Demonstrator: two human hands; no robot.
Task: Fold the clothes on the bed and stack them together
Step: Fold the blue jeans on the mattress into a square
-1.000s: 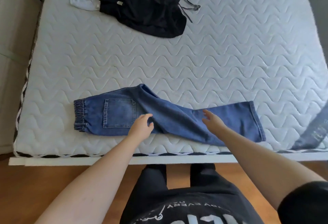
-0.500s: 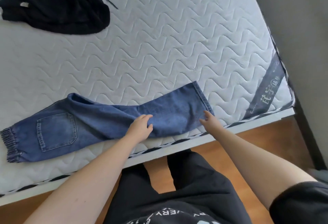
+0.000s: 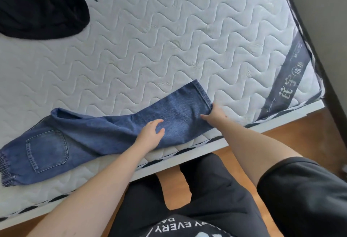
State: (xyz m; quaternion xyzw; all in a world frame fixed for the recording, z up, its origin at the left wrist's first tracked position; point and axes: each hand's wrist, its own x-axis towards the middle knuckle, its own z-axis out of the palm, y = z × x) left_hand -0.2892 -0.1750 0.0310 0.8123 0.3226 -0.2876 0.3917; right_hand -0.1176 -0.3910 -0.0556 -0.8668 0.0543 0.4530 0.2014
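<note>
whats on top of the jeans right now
The left hand rests on the leg of the jeans, and the right hand is at the hem. Whether its fingers curl under the hem is hidden. Under the jeans is the mattress.

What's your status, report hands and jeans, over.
Left hand flat on jeans mid-leg. Right hand gripping hem end. Jeans laid lengthwise along mattress edge. Black garment far off, nothing blocking.

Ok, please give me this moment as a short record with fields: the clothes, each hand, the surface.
jeans: laid lengthwise on the mattress, not yet folded across
left hand: rests flat on the jeans leg
right hand: grips the hem end of the jeans
black garment: unfolded, far left
mattress: white, quilted
</note>
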